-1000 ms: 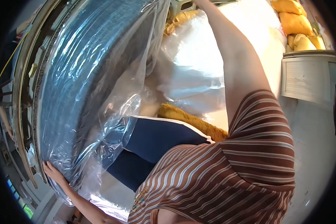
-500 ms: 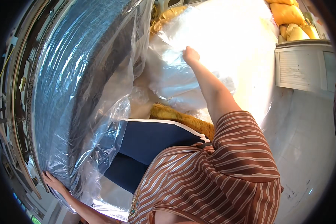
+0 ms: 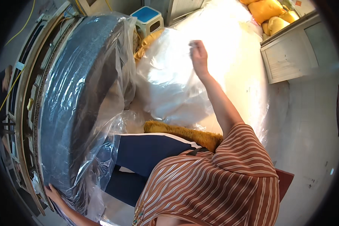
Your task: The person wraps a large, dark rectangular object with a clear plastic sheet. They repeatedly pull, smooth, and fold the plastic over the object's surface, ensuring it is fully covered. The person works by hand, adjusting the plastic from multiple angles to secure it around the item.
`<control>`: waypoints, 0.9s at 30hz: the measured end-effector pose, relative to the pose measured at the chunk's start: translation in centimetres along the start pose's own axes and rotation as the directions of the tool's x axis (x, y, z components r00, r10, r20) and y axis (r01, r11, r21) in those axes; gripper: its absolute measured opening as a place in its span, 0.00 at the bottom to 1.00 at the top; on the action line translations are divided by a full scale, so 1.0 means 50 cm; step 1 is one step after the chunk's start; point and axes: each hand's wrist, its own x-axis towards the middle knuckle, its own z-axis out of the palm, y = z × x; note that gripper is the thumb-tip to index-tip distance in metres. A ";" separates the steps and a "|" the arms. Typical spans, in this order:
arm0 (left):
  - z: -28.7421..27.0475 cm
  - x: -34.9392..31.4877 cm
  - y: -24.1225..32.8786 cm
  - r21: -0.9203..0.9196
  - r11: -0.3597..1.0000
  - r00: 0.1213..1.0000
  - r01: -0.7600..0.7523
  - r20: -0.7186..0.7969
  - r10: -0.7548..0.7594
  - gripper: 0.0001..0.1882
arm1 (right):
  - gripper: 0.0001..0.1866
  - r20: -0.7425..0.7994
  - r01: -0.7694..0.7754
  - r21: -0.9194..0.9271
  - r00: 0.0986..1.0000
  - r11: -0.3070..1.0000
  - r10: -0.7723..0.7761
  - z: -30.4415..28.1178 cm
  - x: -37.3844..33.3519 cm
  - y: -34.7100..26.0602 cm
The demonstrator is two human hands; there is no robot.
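Hands wide apart, one on each end of the plastic wrap

I saw the left hand at seven o'clock, pressed on the lower edge of the grey cushion, whose long axis ran seven to twelve. The right hand at one o'clock was closed, pinching the clear plastic sheet, which lay between them, nearer the right.

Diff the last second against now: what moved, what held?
The right hand came down from beyond the top edge and now pinches the clear plastic sheet in a closed grip. The left hand stayed on the lower edge of the plastic-wrapped grey cushion.
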 end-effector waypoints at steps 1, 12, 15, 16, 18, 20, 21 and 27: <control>0.002 -0.003 0.112 -0.039 0.988 0.964 -0.147 -0.230 0.134 0.29 | 0.08 0.056 0.042 -0.014 0.998 0.999 -0.041 0.013 -0.007 -0.056; -0.280 -0.473 0.980 -0.936 -0.042 0.551 0.349 0.168 0.817 0.17 | 0.06 0.640 0.406 0.432 0.491 0.805 -0.591 0.249 -0.204 -0.469; -0.219 -0.479 0.932 -0.982 0.172 0.334 0.083 0.190 0.923 0.10 | 0.07 0.424 0.505 0.471 0.589 0.723 -0.688 0.252 -0.153 -0.535; -0.197 -0.473 0.909 -0.980 0.182 0.317 -0.084 0.147 0.937 0.08 | 0.10 0.437 0.590 0.433 0.523 0.681 -0.731 0.245 -0.141 -0.556; -0.184 -0.417 0.850 -0.977 0.093 0.624 -0.190 -0.047 0.780 0.12 | 0.18 0.515 0.394 0.589 0.489 0.705 -0.704 0.248 -0.147 -0.579; -0.275 -0.349 0.763 -0.977 -0.183 0.863 -0.113 -0.187 0.468 0.12 | 0.21 0.852 -0.002 0.455 0.290 0.891 -0.435 0.258 -0.167 -0.565; -0.330 -0.322 0.713 -0.910 -0.188 0.870 -0.370 -0.411 0.273 0.11 | 0.23 0.928 0.152 0.279 0.213 0.948 -0.307 0.269 -0.185 -0.544; -0.363 -0.267 0.377 -0.753 -0.133 0.750 -0.644 -0.588 -0.302 0.12 | 0.21 0.770 0.379 0.170 -0.627 0.910 0.117 0.344 -0.421 -0.491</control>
